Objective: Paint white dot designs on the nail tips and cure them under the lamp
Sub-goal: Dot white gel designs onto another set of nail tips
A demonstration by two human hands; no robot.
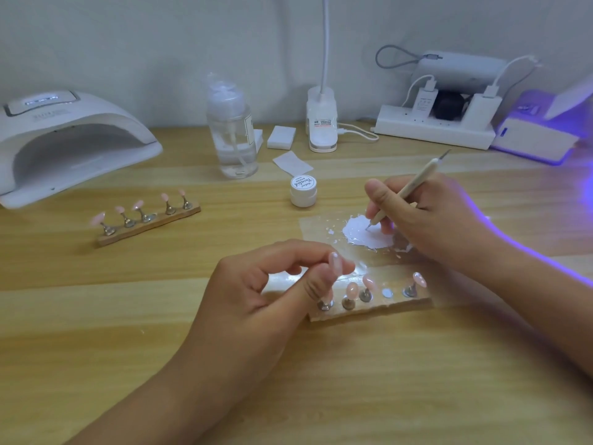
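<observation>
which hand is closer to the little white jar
Right. The right hand is just right of the jar, dipping its tool in paint; the left hand is well below it.

Soft, even light is seen overall; violet glow is cast from the curing lamp (542, 130) at right, and edges are slightly blurred and bowed.

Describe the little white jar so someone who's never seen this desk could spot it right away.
Start at the tall clear pump bottle at the back of the wooden desk. Just right of it and nearer the person stands the small white jar, beside the white paint puddle. It alone is short, round and opaque, its lid bearing cursive lettering.
</observation>
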